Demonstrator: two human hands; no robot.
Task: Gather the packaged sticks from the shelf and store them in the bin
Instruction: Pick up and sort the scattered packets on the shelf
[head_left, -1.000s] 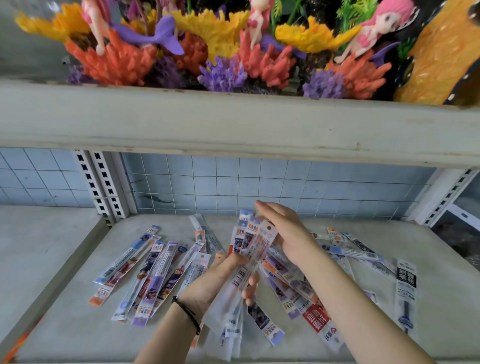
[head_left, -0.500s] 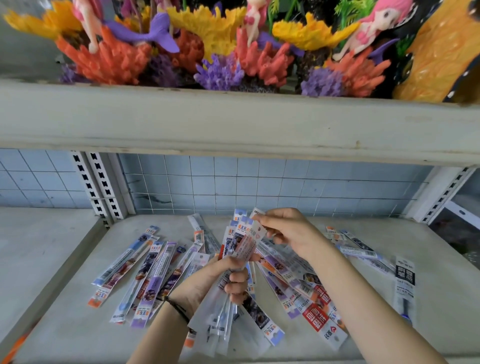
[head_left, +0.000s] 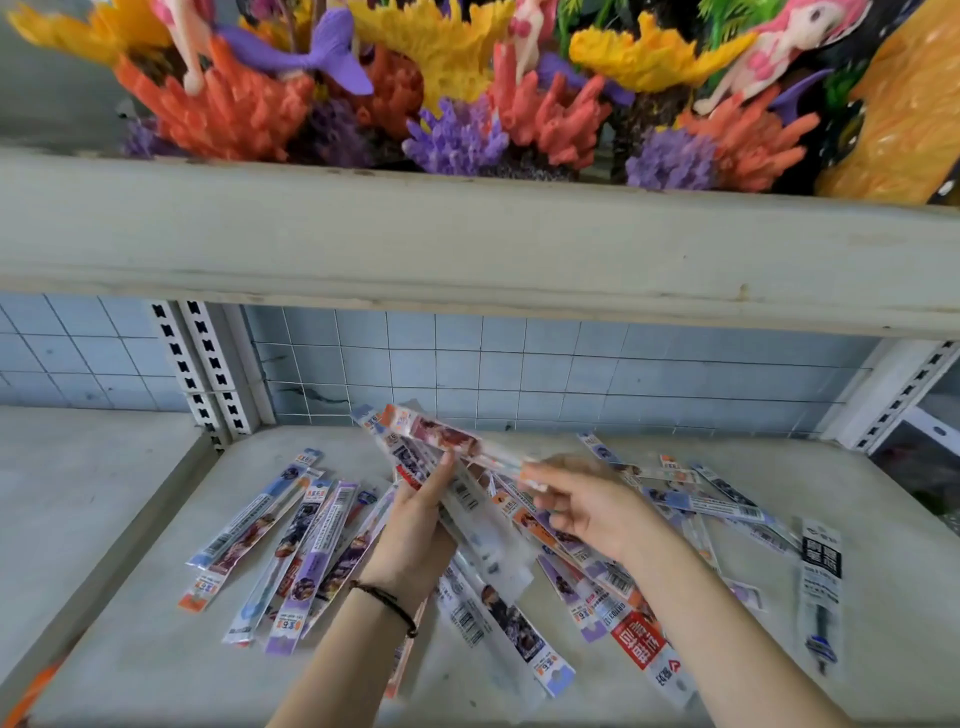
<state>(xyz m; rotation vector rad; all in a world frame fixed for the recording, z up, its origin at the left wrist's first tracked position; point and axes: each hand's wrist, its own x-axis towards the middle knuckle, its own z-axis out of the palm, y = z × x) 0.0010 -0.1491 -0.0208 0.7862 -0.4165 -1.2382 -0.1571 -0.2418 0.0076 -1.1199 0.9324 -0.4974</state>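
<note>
Checker: Step in hand?
Clerk: Gathering, by my reading. Left hand (head_left: 415, 535) grips a fanned bundle of packaged sticks (head_left: 408, 451), raised over the middle of the shelf (head_left: 156, 649). Right hand (head_left: 587, 512) pinches one orange-topped packet (head_left: 447, 435) by its tail, laying it against the bundle.
Checker: Stock left?
Clerk: Left cluster (head_left: 291, 545) toward the left edge; right scatter (head_left: 727, 501) toward the right edge; a black-label packet (head_left: 821, 571) apart, nearest that edge.
Checker: Bin?
Clerk: Not in view.
Checker: Next move?
Clerk: Likely to seat that packet under the left thumb, then reach for the loose clusters. Slippery sleeves call for a firm squeeze.
</note>
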